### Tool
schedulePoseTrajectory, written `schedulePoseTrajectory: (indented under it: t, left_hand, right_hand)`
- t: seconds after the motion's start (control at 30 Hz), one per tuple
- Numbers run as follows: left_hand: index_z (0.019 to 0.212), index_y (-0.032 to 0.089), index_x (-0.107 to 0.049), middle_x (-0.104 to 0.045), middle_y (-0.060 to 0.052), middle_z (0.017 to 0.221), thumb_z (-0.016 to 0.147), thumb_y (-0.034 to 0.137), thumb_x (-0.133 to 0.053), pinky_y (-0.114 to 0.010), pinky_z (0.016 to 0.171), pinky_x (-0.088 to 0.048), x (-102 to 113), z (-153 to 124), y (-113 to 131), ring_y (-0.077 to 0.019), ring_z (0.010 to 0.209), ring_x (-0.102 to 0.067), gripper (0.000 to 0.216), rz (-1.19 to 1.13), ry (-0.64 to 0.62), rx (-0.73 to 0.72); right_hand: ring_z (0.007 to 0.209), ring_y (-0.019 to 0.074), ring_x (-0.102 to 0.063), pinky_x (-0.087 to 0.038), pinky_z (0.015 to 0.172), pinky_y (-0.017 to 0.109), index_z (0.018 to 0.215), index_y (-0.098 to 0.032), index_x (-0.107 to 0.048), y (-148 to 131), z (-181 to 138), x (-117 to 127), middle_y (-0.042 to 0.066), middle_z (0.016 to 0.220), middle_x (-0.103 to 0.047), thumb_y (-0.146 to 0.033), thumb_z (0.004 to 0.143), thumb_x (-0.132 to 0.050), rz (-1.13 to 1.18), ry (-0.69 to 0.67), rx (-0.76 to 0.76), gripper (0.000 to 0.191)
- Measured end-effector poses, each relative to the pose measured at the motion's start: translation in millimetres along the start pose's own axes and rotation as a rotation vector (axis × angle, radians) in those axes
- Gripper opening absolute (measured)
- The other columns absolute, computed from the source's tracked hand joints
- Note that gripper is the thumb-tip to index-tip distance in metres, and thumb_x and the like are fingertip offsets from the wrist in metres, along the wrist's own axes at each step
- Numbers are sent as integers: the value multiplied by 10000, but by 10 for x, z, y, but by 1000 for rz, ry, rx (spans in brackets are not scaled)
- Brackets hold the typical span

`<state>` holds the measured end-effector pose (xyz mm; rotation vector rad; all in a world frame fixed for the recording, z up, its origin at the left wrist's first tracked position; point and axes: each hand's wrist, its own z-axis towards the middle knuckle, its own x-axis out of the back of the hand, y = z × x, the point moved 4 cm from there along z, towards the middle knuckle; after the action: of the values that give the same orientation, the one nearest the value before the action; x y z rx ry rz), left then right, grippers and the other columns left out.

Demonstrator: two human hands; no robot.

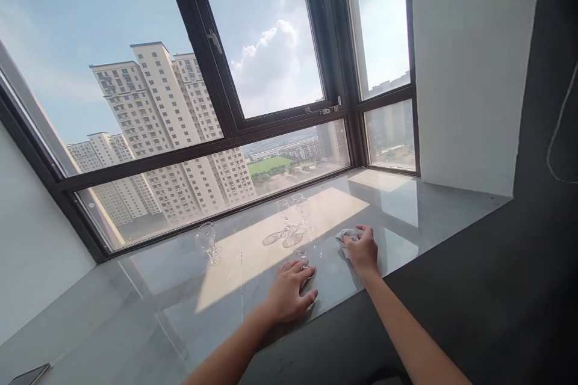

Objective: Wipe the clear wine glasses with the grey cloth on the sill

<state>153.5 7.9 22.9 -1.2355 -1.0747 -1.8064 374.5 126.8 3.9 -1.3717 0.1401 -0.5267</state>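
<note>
My left hand (289,295) lies flat on the grey marble window sill (149,307), fingers stretched out and slightly apart. Its fingertips reach the foot of a clear wine glass (303,248) standing just beyond them. My right hand (362,251) is curled over a small grey-white cloth (347,234) and presses it on the sill to the right of that glass. Behind the glass, more clear wine glasses (294,212) stand close together in the sunlit patch. One more wine glass (208,243) stands alone further left.
A wide dark-framed window (235,126) runs along the back of the sill, showing tower blocks outside. A white wall (469,72) closes the sill on the right. A phone (29,375) lies at the sill's near left corner. The dark floor (497,301) lies below the sill edge.
</note>
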Motion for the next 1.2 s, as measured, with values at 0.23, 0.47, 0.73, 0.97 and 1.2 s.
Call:
schedulePoseTrajectory:
  t: [0.23,0.47,0.73,0.97,1.2]
  left_hand:
    - [1456,354,-435,-382,24,1539,910,483,-423,-471,1182,-228,456,-1501,-957,-286,1444,-283,561,132,13,508]
    - [1432,250,-483,-431,-27,1514,917,410,-342,-447,1140,-275,784,-1622,-2001,-261,1410,-351,558,283,60,764]
    - [1394,252,-514,-484,-68,1460,897,398,-358,-463,1113,-310,787,-1599,-2042,-279,1365,-395,541,317,200,804]
    - [942,260,-650,-643,-73,1024,900,390,-399,-399,953,-465,669,-1297,-1255,-259,1051,-570,286,165,315,462]
    - [1207,248,-614,-574,-92,1277,840,348,-531,-443,1058,-386,213,151,-537,-275,1199,-506,389,3,217,100]
  right_hand:
    - [899,294,-637,-482,695,346,1198,-178,-464,-4,-6,11,163,1045,-664,-404,738,-604,-21,-53,-40,531]
    - [882,299,-639,-478,707,363,1197,-172,-470,15,7,-8,154,1019,-665,-411,733,-594,-24,-32,-28,536]
    - [889,293,-638,-478,726,364,1191,-176,-466,35,26,-30,150,1013,-664,-403,741,-594,-5,-30,-17,521]
    - [835,275,-636,-464,671,335,1193,-179,-464,31,13,-44,133,975,-667,-395,755,-574,22,-27,-9,501]
    - [806,265,-632,-447,639,317,1200,-176,-457,27,10,-55,137,1003,-656,-388,758,-571,30,-23,-23,503]
